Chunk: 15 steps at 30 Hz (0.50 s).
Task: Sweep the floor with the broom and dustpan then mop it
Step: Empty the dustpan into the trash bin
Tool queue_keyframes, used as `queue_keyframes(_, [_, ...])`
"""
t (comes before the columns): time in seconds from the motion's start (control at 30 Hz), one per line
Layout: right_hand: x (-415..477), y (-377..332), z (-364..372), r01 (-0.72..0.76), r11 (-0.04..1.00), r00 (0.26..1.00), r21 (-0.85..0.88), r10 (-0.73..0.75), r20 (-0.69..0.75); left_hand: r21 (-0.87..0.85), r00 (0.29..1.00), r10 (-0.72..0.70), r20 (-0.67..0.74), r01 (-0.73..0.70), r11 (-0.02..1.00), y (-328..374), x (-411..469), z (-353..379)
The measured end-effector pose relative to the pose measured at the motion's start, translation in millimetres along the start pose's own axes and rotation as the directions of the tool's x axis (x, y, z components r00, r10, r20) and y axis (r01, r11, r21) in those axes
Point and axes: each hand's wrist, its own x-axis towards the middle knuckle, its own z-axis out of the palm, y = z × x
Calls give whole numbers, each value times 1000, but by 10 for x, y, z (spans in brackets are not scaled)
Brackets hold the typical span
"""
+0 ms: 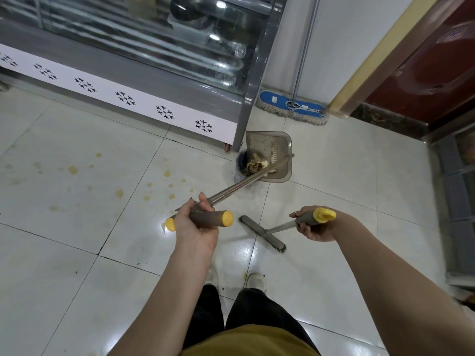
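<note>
Yellow spills (73, 170) dot the floor (347, 176) on the left. My left hand (195, 222) is wrapped round the dustpan (280, 150) handle, with the pan tipped over the small lined bin (240, 165) and scraps at its lip. That mouth is narrow: one wobble and litter lands on the tiles. The broom (262, 233) head is down beside me, my right hand (313, 227) clamped on its grip. The mop (291, 106) leans on the far wall.

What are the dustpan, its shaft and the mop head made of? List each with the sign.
The dustpan looks like plastic: smoky, translucent, glossy walls. Its shaft looks like metal: bright and brushed, with a line of sheen along it. The mop head seems to be fabric: a blue top and a pale yarn fringe, probably cotton.
</note>
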Motion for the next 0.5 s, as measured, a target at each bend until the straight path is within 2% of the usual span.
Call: queue_keyframes(0.5, [11, 4, -38, -16, 1000, 999, -18, 15, -41, -169, 998, -59, 7, 60, 984, 59, -91, 34])
